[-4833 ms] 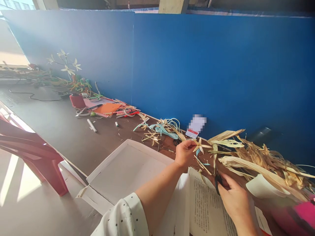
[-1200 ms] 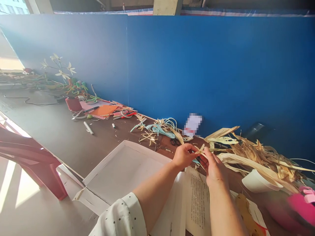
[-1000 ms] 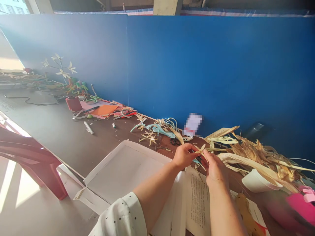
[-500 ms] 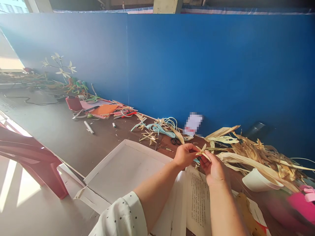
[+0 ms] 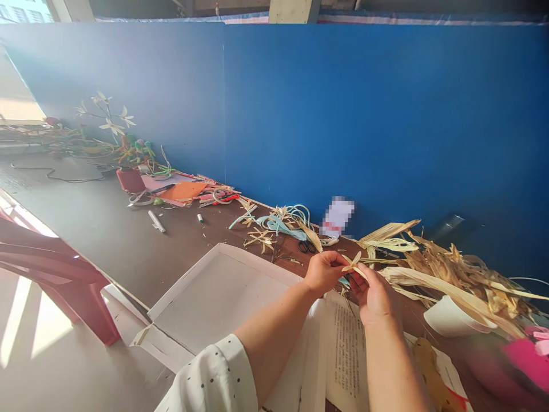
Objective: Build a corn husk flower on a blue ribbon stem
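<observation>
Between my two hands is a small pale flower of dried corn husk [image 5: 353, 262], its narrow petals spread. My left hand [image 5: 322, 271] pinches it from the left with thumb and fingers. From the right my right hand [image 5: 372, 290] grips it between thumb and curled fingers. A bit of light blue shows just below the fingers, partly hidden. Black-handled scissors [image 5: 306, 246] lie behind my left hand. To the right is a heap of dried corn husks [image 5: 454, 272]. Printed paper [image 5: 345, 355] lies under my forearms, beside an open white box lid [image 5: 214, 303].
A white cup [image 5: 457, 317] lies tipped at the right, near a pink object [image 5: 525, 360]. More husk flowers [image 5: 260, 240], blue strips [image 5: 287, 230] and orange paper [image 5: 184, 191] line the blue panel [image 5: 364, 126]. A red plastic chair [image 5: 60, 280] stands at left.
Almost nothing differs. The view has shifted very slightly, and both hands keep hold of the husk flower in the same place.
</observation>
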`<state>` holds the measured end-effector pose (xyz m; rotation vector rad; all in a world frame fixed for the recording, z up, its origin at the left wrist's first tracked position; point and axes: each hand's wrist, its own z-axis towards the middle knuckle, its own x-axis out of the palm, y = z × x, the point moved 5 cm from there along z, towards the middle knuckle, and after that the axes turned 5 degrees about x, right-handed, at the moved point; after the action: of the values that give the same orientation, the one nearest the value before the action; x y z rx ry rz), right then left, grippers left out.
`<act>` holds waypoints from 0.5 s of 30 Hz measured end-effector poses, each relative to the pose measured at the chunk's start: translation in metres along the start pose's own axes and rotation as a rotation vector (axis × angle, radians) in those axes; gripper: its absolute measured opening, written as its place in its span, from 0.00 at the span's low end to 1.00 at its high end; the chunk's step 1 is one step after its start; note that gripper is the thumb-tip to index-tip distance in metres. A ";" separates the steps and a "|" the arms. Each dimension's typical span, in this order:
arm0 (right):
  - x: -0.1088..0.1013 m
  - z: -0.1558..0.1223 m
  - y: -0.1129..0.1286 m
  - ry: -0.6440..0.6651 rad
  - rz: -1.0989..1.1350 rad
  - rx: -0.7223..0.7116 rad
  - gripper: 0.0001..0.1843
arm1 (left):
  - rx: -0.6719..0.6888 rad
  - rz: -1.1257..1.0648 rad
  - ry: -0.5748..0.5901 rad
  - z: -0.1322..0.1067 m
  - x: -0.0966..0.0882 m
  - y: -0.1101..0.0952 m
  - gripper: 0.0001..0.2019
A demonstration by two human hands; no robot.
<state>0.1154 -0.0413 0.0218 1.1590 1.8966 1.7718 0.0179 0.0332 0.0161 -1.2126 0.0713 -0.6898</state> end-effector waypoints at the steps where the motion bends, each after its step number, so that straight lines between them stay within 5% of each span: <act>1: 0.000 0.000 0.000 0.000 0.005 0.000 0.12 | -0.001 0.004 -0.001 0.000 0.000 0.000 0.13; 10: -0.001 -0.002 0.005 0.033 0.063 -0.056 0.18 | -0.013 -0.029 -0.062 0.004 -0.003 0.005 0.10; 15: -0.005 0.000 0.003 -0.053 -0.054 -0.110 0.20 | 0.009 -0.001 -0.128 0.006 -0.007 0.003 0.09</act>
<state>0.1196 -0.0453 0.0229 1.0946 1.7607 1.7751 0.0163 0.0428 0.0138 -1.2457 -0.0384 -0.6113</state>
